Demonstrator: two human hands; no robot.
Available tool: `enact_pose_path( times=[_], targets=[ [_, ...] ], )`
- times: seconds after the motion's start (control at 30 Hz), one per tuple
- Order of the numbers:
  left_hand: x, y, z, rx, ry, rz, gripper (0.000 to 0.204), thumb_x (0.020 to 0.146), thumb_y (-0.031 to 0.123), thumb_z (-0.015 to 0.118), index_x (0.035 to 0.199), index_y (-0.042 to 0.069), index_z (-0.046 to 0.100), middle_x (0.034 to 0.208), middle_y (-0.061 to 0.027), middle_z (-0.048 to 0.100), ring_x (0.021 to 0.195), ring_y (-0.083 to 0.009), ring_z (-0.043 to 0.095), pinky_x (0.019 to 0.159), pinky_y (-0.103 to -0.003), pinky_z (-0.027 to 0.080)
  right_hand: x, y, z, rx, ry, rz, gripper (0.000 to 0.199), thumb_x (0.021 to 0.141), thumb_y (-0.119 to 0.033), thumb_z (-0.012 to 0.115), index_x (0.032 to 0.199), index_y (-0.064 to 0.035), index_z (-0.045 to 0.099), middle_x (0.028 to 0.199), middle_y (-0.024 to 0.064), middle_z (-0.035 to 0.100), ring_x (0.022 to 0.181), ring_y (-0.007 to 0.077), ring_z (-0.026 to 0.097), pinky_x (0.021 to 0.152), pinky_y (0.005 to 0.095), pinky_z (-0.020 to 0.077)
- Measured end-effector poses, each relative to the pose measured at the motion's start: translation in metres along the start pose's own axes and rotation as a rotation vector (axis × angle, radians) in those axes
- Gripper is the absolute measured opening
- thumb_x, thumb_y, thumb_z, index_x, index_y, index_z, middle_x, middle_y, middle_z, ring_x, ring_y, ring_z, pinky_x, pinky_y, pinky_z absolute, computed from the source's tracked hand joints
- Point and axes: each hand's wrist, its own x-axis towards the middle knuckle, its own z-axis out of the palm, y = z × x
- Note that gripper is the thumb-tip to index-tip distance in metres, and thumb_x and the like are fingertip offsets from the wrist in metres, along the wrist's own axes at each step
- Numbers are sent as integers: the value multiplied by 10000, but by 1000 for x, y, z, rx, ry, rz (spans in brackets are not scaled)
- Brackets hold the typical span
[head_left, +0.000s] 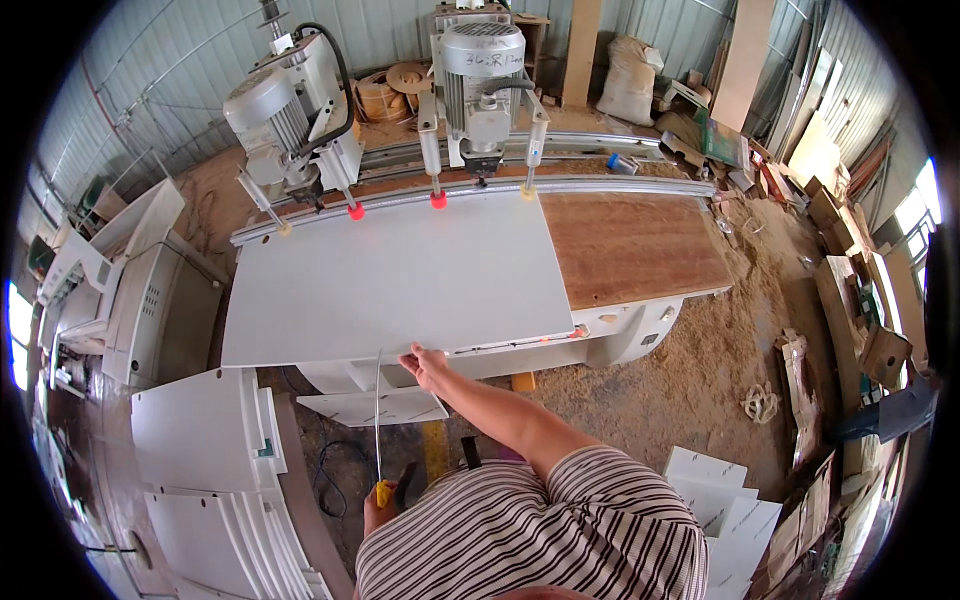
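A large white panel (400, 275) lies flat on the bed of a two-motor machine. My right hand (426, 368) is at the panel's front edge, its fingers loosely apart and nothing visible in them; whether they touch the edge I cannot tell. Low in front of my body, my left hand (376, 512) is closed around the yellow grip of a long thin metal rod (378, 420). The rod stands nearly upright in view, its far tip by the panel's front edge, left of my right hand. Part of the left hand is hidden by my striped shirt.
Two grey motors (484, 75) rise behind the panel, above rods with red pads (438, 201). Brown board (640, 250) covers the bed's right side. White panels (195, 430) are stacked at left, others (715, 500) at lower right. Sawdust, scrap boards and a person (895, 412) are at right.
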Motion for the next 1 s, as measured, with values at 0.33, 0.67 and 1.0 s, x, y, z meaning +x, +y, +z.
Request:
enact_pose_path(
  times=[0.33,0.67,1.0],
  targets=[
    [6,-12,-7,-24,-148,16,242,768,3,670,997,11,591,840,-20,616,764,-81,554,700,-227,449,-26,-16,0,-320,-75,113,317,946,-308,519,1001,3,543,890,145,655,798,249,667,703,349,581],
    [4,10,6,492,-44,175,194,761,20,652,948,-2,607,816,-141,664,782,-218,668,664,-302,487,-26,-75,-116,-590,-293,139,245,894,-278,602,948,-42,565,892,93,661,817,205,660,755,356,552],
    [15,18,41,27,-19,13,144,862,129,605,835,-13,604,713,-68,615,663,-113,569,601,-282,457,-53,-155,-305,-436,160,46,125,842,-152,577,858,-29,596,832,103,661,767,226,645,714,363,534]
  ],
)
